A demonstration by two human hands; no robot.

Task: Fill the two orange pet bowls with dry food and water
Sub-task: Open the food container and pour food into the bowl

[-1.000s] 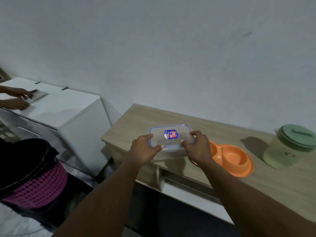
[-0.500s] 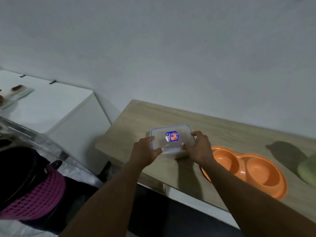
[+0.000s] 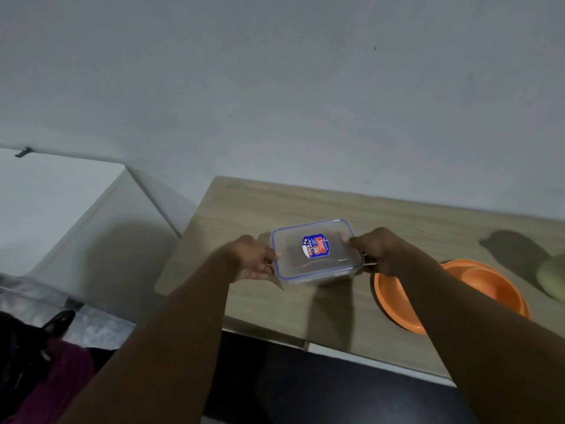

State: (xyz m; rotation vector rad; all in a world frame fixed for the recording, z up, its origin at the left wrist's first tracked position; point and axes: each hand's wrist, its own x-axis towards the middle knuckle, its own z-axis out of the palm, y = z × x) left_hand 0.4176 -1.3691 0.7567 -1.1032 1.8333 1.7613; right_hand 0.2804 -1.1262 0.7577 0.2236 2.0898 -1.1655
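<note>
A clear plastic food container (image 3: 315, 255) with a blue-rimmed lid and a blue and red sticker sits on the wooden table (image 3: 244, 209). My left hand (image 3: 253, 258) grips its left side and my right hand (image 3: 379, 252) grips its right side, fingers curled at the side clips. The orange double pet bowl (image 3: 486, 286) lies on the table just right of the container, partly hidden behind my right forearm. I cannot tell what is inside the container.
A pale green jug (image 3: 553, 276) shows at the right edge of the table. A white cabinet (image 3: 52, 203) stands to the left. A pink basket (image 3: 55, 377) with dark contents sits low at the left. The wall runs behind the table.
The view has shifted down and left, so the jug is now at the right edge. Both hands slid from the lid's near corners out to the container's short sides.
</note>
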